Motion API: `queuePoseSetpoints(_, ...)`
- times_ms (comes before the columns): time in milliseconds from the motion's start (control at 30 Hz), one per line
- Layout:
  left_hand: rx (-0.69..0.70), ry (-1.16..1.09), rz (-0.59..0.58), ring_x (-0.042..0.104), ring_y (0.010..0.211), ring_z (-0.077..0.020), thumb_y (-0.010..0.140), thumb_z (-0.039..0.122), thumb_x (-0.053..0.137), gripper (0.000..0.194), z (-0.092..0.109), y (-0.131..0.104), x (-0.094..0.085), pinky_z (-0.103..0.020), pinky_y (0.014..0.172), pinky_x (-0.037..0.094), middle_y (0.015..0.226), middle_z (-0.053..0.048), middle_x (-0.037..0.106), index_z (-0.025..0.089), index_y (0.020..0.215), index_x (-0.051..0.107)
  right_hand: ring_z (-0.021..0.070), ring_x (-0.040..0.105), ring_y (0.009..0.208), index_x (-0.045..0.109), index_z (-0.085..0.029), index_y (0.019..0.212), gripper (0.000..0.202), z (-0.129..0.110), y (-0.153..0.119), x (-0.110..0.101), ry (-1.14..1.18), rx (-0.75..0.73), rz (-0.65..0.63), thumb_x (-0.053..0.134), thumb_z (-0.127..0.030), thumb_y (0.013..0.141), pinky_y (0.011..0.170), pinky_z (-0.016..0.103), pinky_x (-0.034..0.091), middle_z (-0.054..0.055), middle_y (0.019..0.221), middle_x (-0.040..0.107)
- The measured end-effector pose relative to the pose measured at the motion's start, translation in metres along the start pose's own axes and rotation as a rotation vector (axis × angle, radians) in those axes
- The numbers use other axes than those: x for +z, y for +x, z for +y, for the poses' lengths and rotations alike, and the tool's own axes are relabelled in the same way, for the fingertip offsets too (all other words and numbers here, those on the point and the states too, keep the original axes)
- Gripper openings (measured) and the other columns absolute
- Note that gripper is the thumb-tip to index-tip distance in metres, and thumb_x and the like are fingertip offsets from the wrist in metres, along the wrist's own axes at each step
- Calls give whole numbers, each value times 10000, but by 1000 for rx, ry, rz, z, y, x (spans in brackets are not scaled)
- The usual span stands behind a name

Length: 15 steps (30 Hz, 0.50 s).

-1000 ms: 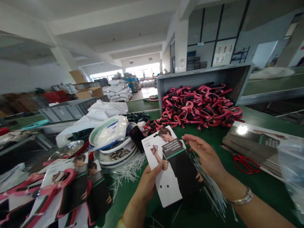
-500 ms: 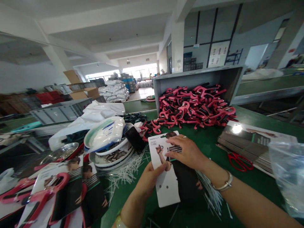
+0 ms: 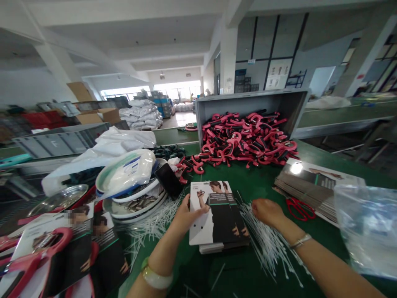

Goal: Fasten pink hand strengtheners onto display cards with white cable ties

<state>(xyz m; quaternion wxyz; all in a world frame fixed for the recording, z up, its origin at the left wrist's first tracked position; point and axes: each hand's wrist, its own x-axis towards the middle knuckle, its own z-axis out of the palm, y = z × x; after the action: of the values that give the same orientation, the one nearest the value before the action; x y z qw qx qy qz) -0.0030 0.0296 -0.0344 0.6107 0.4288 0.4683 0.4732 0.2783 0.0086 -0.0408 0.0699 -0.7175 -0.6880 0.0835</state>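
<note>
My left hand (image 3: 187,215) grips the left edge of a printed cardboard backing card (image 3: 200,225), thumb on its face and fingers behind. That card lies over a stack of like cards (image 3: 211,248). To the right, my right hand (image 3: 267,212) is closed above a spread pile of white cable ties (image 3: 266,244), its fingertips curled under and hidden. Whether it pinches a tie I cannot make out. At the lower left lie pink-and-black hand grip strengtheners (image 3: 58,252) with printed cards.
A grey crate (image 3: 248,97) on its side spills many pink-and-black grips (image 3: 245,138). Red scissors (image 3: 299,208) lie beside another card stack (image 3: 322,182) and a clear plastic bag (image 3: 366,231). At left are a dark phone (image 3: 169,181), stacked basins (image 3: 107,207) and more cable ties (image 3: 151,223).
The card has come down from a raised position onto the stack, still in my left hand. My right hand has left the card and moved right to the cable ties, its fingers closing.
</note>
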Motion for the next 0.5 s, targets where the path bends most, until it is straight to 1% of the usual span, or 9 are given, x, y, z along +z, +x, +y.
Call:
queuePoseSetpoints(67,-27,21,-3,652,822,-233,501,164,860,680,-5,-10,-6,-287,690,474,1003,-98,691,171,1126,590,247,645,758,707,-166,679,228,5,4,0,80,-3,18,490,-133,739,629,314,396,120,767,701)
queuePoseSetpoints(167,-91,7,-51,657,860,-258,521,177,854,689,-13,-29,-14,-320,717,492,1055,-123,679,167,1157,589,211,624,709,703,-193,636,213,20,9,-6,241,4,49,515,-206,737,625,295,386,63,697,692)
queuePoseSetpoints(267,-84,8,-42,648,906,-253,548,189,844,586,-15,-42,-15,-311,759,494,1064,-125,681,148,1091,627,194,601,671,696,-193,622,192,37,13,-18,432,68,103,555,-296,701,599,281,385,41,649,678)
queuePoseSetpoints(333,-71,-9,-33,649,897,-242,567,198,835,568,-12,-47,-13,-300,755,498,1071,-120,682,148,1093,625,168,564,606,684,-183,652,232,46,13,-29,573,136,154,557,-374,685,529,264,364,40,638,662)
queuePoseSetpoints(367,-74,-25,-40,655,867,-232,582,208,827,585,-10,-47,-12,-292,730,502,1064,-115,685,153,1123,610,148,530,557,673,-178,672,266,48,13,-34,647,170,176,548,-413,679,480,252,333,40,636,650)
queuePoseSetpoints(433,-92,-47,-73,661,752,-202,627,239,801,632,-6,-48,-10,-256,616,494,991,-94,704,173,1208,560,106,437,466,636,-174,691,318,47,12,-45,794,220,195,535,-474,660,403,228,240,33,620,617)
queuePoseSetpoints(500,-116,-63,-102,645,640,-172,664,260,773,672,-4,-48,-9,-207,489,438,890,-65,715,205,1278,506,79,373,431,600,-175,683,337,38,9,-53,931,233,177,559,-504,622,377,209,172,20,606,585)
